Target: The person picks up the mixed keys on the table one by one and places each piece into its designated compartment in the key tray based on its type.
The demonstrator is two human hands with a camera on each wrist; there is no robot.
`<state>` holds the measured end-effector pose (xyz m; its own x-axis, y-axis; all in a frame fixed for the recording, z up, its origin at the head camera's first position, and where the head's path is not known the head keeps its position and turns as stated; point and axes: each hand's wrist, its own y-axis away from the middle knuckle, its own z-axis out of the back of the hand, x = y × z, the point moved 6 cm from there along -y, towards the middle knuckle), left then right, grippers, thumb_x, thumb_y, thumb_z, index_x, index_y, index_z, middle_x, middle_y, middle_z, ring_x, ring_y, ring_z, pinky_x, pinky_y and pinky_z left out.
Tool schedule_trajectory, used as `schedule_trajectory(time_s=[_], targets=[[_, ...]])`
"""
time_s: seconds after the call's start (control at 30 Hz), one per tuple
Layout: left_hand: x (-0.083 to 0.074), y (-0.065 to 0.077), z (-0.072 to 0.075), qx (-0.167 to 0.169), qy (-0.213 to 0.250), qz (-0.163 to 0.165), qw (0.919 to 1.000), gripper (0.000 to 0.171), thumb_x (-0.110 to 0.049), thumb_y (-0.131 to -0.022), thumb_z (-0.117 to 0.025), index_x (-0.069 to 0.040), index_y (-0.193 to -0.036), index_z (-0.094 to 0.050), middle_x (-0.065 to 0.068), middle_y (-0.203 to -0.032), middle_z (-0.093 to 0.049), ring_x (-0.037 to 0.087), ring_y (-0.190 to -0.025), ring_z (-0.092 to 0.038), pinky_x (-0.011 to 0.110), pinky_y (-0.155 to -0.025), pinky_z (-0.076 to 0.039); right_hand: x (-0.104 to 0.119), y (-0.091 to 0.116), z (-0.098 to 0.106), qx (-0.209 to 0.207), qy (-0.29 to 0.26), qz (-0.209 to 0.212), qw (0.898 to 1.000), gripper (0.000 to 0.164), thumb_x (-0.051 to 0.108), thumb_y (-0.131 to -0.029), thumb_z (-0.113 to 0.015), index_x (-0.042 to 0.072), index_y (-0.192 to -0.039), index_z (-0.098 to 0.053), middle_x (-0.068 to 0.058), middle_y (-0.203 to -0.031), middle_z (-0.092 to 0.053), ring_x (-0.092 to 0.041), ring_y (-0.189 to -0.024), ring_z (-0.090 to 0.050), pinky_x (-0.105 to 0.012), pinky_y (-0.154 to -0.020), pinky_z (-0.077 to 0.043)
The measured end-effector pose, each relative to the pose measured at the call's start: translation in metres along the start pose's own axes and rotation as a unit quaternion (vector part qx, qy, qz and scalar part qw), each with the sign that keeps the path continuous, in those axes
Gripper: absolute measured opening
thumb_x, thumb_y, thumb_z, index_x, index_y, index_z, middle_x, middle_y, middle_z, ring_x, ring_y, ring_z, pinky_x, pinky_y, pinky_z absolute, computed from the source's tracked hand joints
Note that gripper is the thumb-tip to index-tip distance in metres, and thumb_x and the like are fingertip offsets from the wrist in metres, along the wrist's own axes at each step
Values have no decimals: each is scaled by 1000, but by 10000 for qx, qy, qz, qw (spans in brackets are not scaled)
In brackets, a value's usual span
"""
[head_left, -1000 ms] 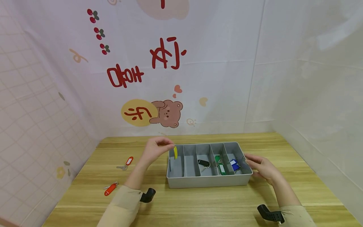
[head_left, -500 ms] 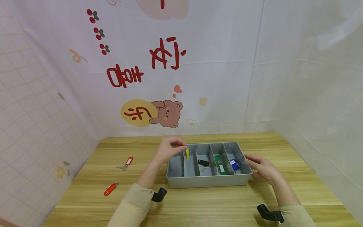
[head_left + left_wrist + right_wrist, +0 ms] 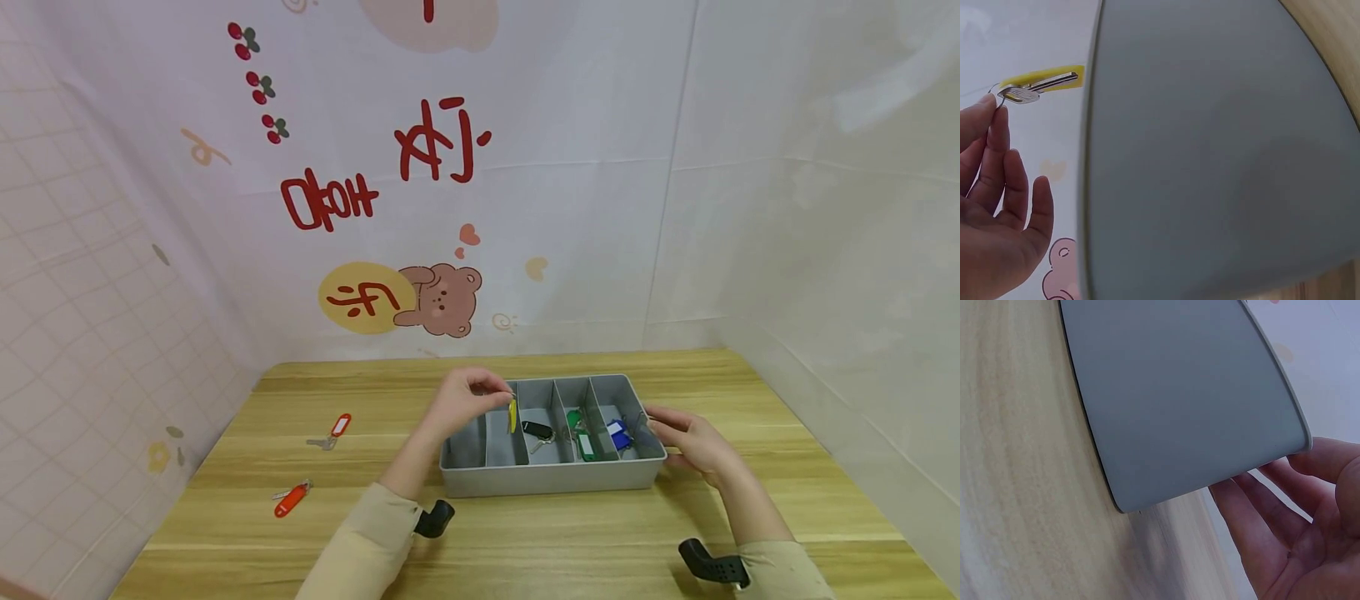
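Note:
My left hand [image 3: 465, 404] pinches the ring of a key with a yellow tag [image 3: 513, 415] between thumb and fingertips. Key and tag hang down over the second compartment from the left of a grey divided box [image 3: 555, 479]. The left wrist view shows the silver key [image 3: 1022, 94] lying against its tag, just beyond the box's edge. At the box's right end, my right hand [image 3: 697, 442] rests its fingers against the outer wall. In the right wrist view its thumb [image 3: 1329, 456] is right at the rim corner.
Inside the box are a black-tagged key [image 3: 538, 431], green-tagged keys [image 3: 585, 446] and blue tags [image 3: 619, 435], in separate compartments. Two red-tagged keys, one farther back [image 3: 341, 425] and one nearer [image 3: 291, 501], lie on the wooden table at left. A printed curtain [image 3: 585, 208] stands behind.
My left hand has moved right with the yellow-tagged key, from over the leftmost compartment to over the second. My right hand has stayed at the box's right end.

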<state>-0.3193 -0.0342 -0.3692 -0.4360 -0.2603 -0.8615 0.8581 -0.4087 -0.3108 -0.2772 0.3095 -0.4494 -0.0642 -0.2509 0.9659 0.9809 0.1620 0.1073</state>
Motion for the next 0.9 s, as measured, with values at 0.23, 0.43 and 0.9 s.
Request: schedule_trajectory(time_s=[0.23, 0.43, 0.9], targets=[[-2, 0, -1, 37, -181, 120, 9998, 3, -14, -88, -77, -11, -90, -77, -3, -84, -69, 16, -74, -59, 27, -64, -50, 0, 0, 0, -17, 42, 0, 10000, 57, 18, -103, -54, -12, -147, -32, -31, -137, -51, -11, -99, -65, -33, -77, -56], [-4, -1, 1, 90, -225, 239, 9994, 5, -15, -88, -77, -11, -90, -76, -3, -83, -68, 16, -73, -59, 28, -64, -50, 1, 0, 0, 6, -27, 0, 10000, 58, 18, -103, -54, -12, -147, -31, -29, -136, -52, -11, -99, -65, -33, -77, -56], [-1, -1, 4, 71, -593, 267, 9979, 4, -13, -89, -75, -9, -89, -76, -2, -83, -68, 13, -74, -61, 29, -66, -52, 1, 1, -1, 27, -93, -13, 10000, 58, 18, -103, -54, -11, -148, -31, -27, -137, -52, -11, -100, -65, -34, -79, -56]])
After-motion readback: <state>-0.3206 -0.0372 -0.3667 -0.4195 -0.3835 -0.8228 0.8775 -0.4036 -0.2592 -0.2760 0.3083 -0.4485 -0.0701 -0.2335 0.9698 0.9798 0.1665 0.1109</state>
